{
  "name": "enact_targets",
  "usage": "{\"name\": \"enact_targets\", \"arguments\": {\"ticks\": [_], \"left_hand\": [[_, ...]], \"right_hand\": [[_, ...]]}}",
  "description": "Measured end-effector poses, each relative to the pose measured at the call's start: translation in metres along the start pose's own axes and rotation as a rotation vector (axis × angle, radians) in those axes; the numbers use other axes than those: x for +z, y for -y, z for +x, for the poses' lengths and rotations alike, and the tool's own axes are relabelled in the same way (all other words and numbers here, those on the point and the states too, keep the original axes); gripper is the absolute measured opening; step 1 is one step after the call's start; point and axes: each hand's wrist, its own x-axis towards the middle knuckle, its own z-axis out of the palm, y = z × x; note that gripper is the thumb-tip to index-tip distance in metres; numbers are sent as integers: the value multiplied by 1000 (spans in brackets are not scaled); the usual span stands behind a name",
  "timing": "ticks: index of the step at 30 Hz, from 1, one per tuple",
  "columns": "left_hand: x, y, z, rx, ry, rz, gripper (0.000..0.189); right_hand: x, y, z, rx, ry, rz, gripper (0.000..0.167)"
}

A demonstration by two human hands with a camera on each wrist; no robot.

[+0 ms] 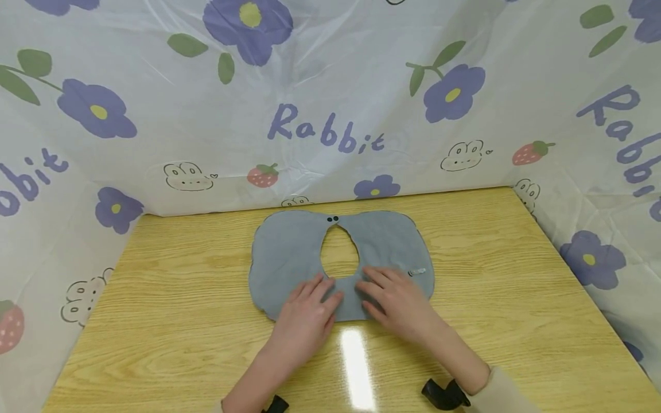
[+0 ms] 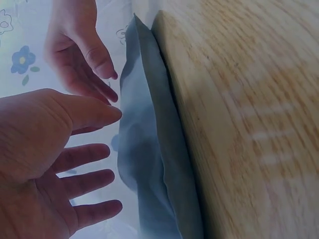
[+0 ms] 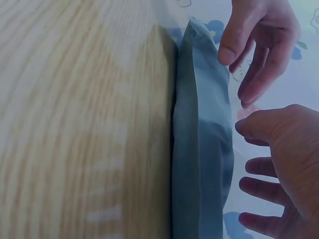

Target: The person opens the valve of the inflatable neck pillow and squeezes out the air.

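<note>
Both hands empty: left hand (image 1: pixel 304 315) and right hand (image 1: pixel 403 304) have fingers spread and loosely bent, nothing pinched. Head view has them over the near part of the gray neck pillow (image 1: pixel 286 246). Both wrist views show a gap between the lower fingers and the cloth; thumb tips come right up to its outline, can't tell if they touch.

Key relation: pillow lies directly under and ahead of the hands, flat on the wood table (image 1: pixel 170 298), long axis running left-right across the person's front. Hands come in from the near side, one either side of the near strip (image 1: pixel 349 301) that joins the two lobes. Thumbs face each other across that strip, well short of meeting. Neither hand is clearly nearer; I'd call it even, right fingertips maybe a touch farther forward at the hole's edge.

Oval hole (image 1: pixel 339 252) sits mid-pillow, just ahead of the fingertips, its long way front to back and tapering at the far end. Black dots (image 1: pixel 335 218) sit at that far end, where the lobes meet. Small tag (image 1: pixel 416 272) on the right lobe, just beyond the right hand. Printed cloth (image 1: pixel 330 74) stands behind, near the pillow's far edge. No container in any view; only bare wood shows through the hole
</note>
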Motion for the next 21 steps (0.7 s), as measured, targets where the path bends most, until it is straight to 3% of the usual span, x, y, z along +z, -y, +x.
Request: {"name": "enact_targets", "arguments": {"ticks": [21], "left_hand": [[15,4,-3,-3,32,-20,25]], "right_hand": [[14,-1,-4,-5,16,0,31]]}}
